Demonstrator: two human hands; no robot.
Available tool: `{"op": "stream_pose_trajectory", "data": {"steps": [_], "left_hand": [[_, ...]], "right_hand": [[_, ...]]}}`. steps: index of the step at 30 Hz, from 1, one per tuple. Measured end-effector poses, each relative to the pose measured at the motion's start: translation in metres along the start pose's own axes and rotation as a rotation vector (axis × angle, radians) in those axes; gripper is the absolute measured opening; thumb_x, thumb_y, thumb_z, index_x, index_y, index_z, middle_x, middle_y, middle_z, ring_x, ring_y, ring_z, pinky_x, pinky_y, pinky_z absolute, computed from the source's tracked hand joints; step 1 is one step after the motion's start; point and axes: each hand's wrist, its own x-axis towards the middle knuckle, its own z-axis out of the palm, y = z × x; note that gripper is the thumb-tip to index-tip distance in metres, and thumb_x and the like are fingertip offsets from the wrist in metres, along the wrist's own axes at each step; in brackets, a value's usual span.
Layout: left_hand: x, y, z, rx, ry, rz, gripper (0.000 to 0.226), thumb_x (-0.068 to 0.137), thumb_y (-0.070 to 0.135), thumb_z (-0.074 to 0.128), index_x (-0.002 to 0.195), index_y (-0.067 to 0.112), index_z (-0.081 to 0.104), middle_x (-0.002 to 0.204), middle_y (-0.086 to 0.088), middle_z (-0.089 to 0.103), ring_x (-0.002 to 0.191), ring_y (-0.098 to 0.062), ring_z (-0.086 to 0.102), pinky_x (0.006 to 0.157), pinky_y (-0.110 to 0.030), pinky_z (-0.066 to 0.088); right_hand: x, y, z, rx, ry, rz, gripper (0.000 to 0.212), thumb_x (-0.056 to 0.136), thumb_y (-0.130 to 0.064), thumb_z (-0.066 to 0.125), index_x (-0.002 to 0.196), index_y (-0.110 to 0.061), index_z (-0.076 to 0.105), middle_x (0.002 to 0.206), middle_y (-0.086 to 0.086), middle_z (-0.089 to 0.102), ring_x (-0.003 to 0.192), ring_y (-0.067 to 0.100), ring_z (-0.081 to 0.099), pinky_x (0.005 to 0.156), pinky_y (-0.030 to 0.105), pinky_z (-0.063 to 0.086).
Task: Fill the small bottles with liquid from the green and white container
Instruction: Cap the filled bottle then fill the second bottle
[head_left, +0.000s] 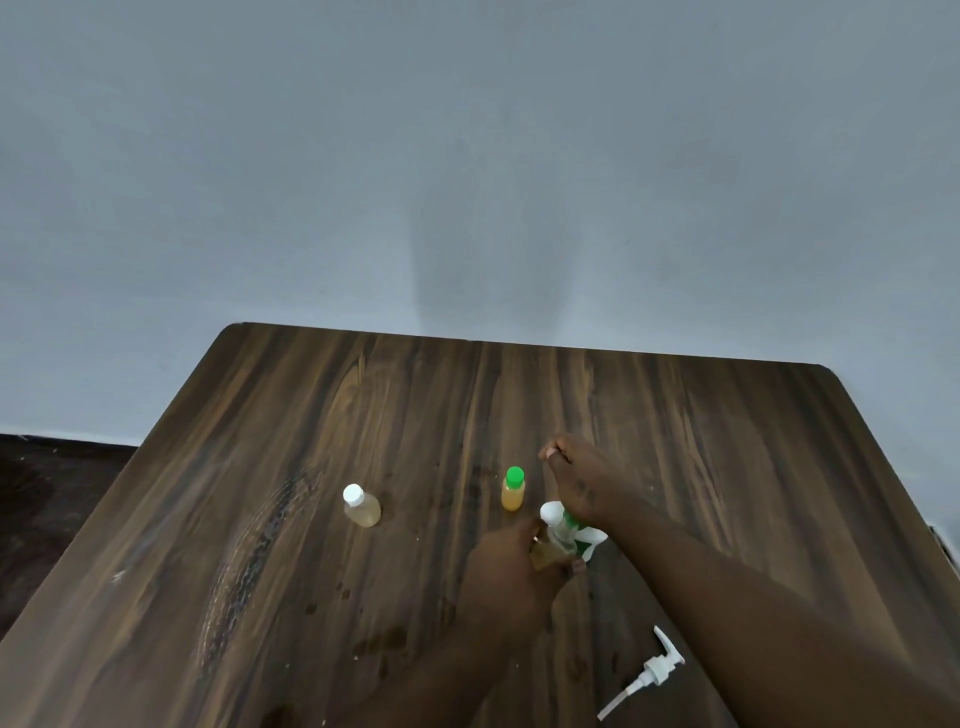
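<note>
the green and white container (569, 530) is held tipped near the middle of the table, its mouth brought down to a small bottle (545, 558) that shows amber liquid through clear plastic; the container is gripped from above by the right hand (582, 483), fingers wrapped over it, while the small bottle is clamped by the left hand (506, 577). whether liquid is running at this instant cannot be told. two more small bottles stand capped and apart: a green-capped bottle (513, 489) just beyond the hands, orange-filled, and a white-capped bottle (361, 506) well to the left, pale-filled. these two are judged done, so the bottle in hand is taken as the last seen to fill, with capping left. a pump head (644, 673) lies on its side nearer the body, right of the arms. dark wet spots are seen on the table (675, 415). open room is offered ahead and left; the far and right edges lie well clear.
</note>
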Motion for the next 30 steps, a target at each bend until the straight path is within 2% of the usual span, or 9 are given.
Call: {"op": "stream_pose_trajectory", "data": {"steps": [5,11,16,21,25,27,30], "left_hand": [[0.000,0.000,-0.002,-0.016,0.002,-0.011,0.050,0.072,0.071,0.062,0.103,0.032,0.070,0.093,0.021,0.074,0.084,0.004,0.068,0.079,-0.031,0.057],[0.001,0.003,-0.001,0.028,0.009,-0.002,0.038,0.079,0.063,0.069,0.101,0.031,0.069,0.091,0.019,0.074,0.081,0.002,0.068,0.074,-0.023,0.055],[0.001,0.002,-0.002,0.007,0.002,-0.019,0.047,0.071,0.071,0.064,0.100,0.035,0.068,0.090,0.023,0.072,0.082,0.006,0.068,0.078,-0.028,0.057],[0.002,-0.001,0.001,0.071,-0.008,-0.014,0.036,0.080,0.056,0.071,0.104,0.030,0.068,0.093,0.017,0.073,0.082,0.001,0.067,0.076,-0.027,0.056],[0.002,0.004,-0.001,0.044,0.018,-0.005,0.048,0.075,0.072,0.062,0.097,0.030,0.067,0.085,0.019,0.072,0.078,0.002,0.067,0.069,-0.024,0.053],[-0.001,0.004,-0.003,0.025,0.019,-0.005,0.049,0.074,0.073,0.061,0.098,0.031,0.067,0.083,0.020,0.071,0.077,0.002,0.067,0.067,-0.020,0.051],[0.000,-0.001,-0.004,0.045,0.009,-0.002,0.046,0.074,0.068,0.065,0.101,0.031,0.067,0.083,0.018,0.071,0.076,0.001,0.066,0.069,-0.026,0.054]], "right_hand": [[0.000,0.001,0.000,-0.004,0.001,-0.011,0.029,0.103,-0.031,0.036,0.104,-0.021,0.063,0.102,-0.005,0.065,0.091,0.015,0.060,0.084,0.038,0.050],[0.000,0.005,0.006,-0.008,0.045,-0.017,0.026,0.101,-0.027,0.038,0.098,-0.018,0.063,0.096,-0.001,0.066,0.087,0.019,0.061,0.082,0.042,0.052],[0.002,0.001,-0.002,-0.015,-0.016,-0.010,0.028,0.102,-0.034,0.035,0.099,-0.022,0.060,0.093,-0.003,0.064,0.084,0.017,0.060,0.079,0.040,0.052],[-0.002,0.008,0.008,0.002,0.057,-0.004,0.026,0.102,-0.028,0.037,0.097,-0.020,0.061,0.091,-0.001,0.065,0.083,0.018,0.060,0.078,0.041,0.052],[0.001,0.000,-0.001,-0.070,0.018,-0.023,0.027,0.103,-0.032,0.035,0.097,-0.020,0.058,0.091,0.000,0.063,0.081,0.020,0.059,0.076,0.041,0.051],[0.002,-0.002,-0.004,-0.049,-0.005,-0.026,0.028,0.103,-0.035,0.034,0.096,-0.021,0.058,0.089,-0.001,0.063,0.079,0.018,0.059,0.075,0.040,0.051],[-0.001,0.004,0.002,-0.003,0.037,-0.048,0.027,0.103,-0.032,0.036,0.098,-0.021,0.060,0.091,-0.003,0.064,0.082,0.016,0.059,0.077,0.040,0.052]]}}
